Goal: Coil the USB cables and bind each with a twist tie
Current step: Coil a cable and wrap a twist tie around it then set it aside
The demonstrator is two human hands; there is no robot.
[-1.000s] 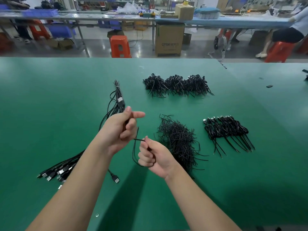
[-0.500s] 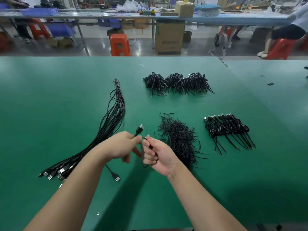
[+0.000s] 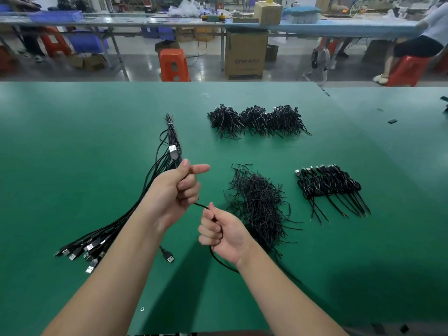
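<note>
My left hand [image 3: 175, 190] grips one black USB cable [image 3: 201, 206] near its plug end, and the silver plug sticks up above the fist. My right hand [image 3: 221, 235] holds the same cable a little lower, fingers curled round it; the cable's tail trails out below my wrist. A bundle of loose straight USB cables [image 3: 126, 214] lies on the green table [image 3: 72, 154] to the left, plugs toward me. A heap of black twist ties [image 3: 258, 204] lies right of my hands. Coiled, tied cables [image 3: 327, 186] lie in a row further right.
Three clumps of black bundled wires [image 3: 257, 121] lie at the back middle of the table. A small black piece [image 3: 392, 121] lies at the far right. Beyond the table's far edge stand an orange stool [image 3: 174, 65], a cardboard box [image 3: 246, 54] and another bench.
My left hand has lifted up and away from the right hand with the plug end, drawing a short stretch of cable taut between both hands. Half a second ago the hands touched.
</note>
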